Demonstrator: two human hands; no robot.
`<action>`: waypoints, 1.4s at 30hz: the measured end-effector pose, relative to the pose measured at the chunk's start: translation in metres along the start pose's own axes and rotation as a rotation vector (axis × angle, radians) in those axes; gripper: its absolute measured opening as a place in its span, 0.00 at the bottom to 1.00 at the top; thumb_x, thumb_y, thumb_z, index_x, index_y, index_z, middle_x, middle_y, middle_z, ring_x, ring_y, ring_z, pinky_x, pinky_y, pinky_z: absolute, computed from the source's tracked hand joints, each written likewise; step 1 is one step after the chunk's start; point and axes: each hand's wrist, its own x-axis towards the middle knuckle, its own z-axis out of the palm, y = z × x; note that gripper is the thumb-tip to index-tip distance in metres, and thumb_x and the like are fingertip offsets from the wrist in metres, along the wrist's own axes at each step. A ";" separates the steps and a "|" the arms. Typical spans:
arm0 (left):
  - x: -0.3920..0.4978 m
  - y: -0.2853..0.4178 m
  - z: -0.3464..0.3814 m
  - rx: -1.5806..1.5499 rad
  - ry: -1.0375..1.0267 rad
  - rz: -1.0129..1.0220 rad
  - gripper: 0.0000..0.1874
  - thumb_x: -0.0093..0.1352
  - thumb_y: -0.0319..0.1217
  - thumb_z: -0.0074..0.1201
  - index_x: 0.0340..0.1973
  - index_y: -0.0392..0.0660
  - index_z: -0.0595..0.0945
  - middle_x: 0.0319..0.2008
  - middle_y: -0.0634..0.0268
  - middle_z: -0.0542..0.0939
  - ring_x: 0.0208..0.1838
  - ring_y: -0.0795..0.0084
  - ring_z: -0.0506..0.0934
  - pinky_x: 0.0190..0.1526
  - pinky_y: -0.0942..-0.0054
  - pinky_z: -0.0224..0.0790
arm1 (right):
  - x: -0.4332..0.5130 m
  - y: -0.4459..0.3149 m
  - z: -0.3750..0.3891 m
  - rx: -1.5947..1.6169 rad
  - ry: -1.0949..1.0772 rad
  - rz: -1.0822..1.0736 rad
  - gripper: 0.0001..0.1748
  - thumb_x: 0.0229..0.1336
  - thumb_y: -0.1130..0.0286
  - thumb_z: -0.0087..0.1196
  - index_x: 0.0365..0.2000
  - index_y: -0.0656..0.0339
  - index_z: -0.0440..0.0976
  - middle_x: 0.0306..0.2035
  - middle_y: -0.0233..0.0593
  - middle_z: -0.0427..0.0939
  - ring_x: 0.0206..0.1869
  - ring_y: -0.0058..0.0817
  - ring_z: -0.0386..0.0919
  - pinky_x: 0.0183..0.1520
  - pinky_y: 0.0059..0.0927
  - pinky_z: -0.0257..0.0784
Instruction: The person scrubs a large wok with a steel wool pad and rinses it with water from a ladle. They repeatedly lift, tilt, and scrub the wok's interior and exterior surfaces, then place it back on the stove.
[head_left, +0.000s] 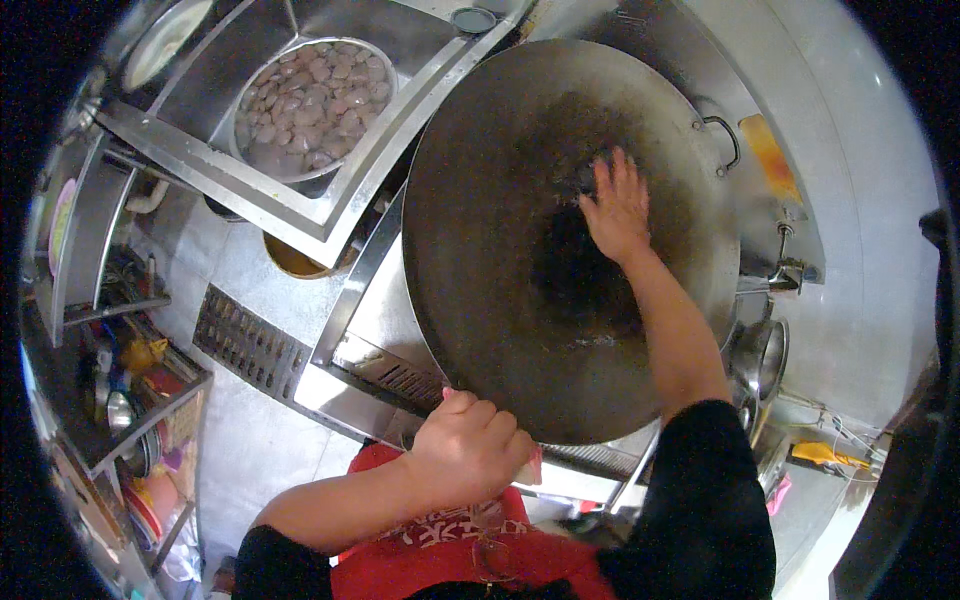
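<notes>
A very large, dark metal wok (480, 225) fills the middle of the view, its inside bare and blackened around the centre. My left hand (472, 446) is clenched at its near rim around a pinkish cloth (534, 465), which shows at both ends of the fist; whatever the cloth covers is hidden. Over the wok's inner surface, right of centre, my right hand (619, 210) is spread palm down and holds nothing. Whether its palm touches the metal, I cannot tell. A looped metal handle (724, 142) is fixed to the wok's far right rim.
At the upper left, a steel sink (330, 214) holds a round metal basin (394, 75) of brownish pieces, apparently meat, in water. A tap (784, 274) and metal pots (761, 360) stand at the right. A floor grate (251, 341) and loaded shelving (150, 420) lie left.
</notes>
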 end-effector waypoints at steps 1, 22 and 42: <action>0.000 0.000 0.000 0.017 0.013 -0.004 0.06 0.53 0.35 0.58 0.20 0.52 0.77 0.21 0.68 0.72 0.26 0.67 0.73 0.34 0.65 0.63 | -0.025 0.006 -0.008 -0.038 -0.138 0.051 0.39 0.68 0.55 0.51 0.73 0.57 0.53 0.79 0.50 0.41 0.79 0.52 0.42 0.77 0.60 0.40; -0.001 -0.003 0.003 -0.056 -0.102 -0.054 0.08 0.61 0.39 0.57 0.23 0.51 0.82 0.22 0.62 0.76 0.26 0.57 0.77 0.34 0.45 0.72 | -0.052 -0.099 0.016 0.256 -0.121 -0.080 0.43 0.64 0.52 0.56 0.73 0.56 0.54 0.78 0.56 0.41 0.79 0.58 0.40 0.77 0.63 0.38; 0.001 0.000 0.003 0.078 -0.071 -0.019 0.06 0.50 0.34 0.57 0.20 0.50 0.76 0.20 0.66 0.71 0.26 0.64 0.73 0.33 0.62 0.65 | -0.007 -0.059 0.022 0.206 -0.003 0.143 0.44 0.68 0.43 0.48 0.74 0.56 0.52 0.80 0.50 0.35 0.81 0.52 0.35 0.78 0.62 0.34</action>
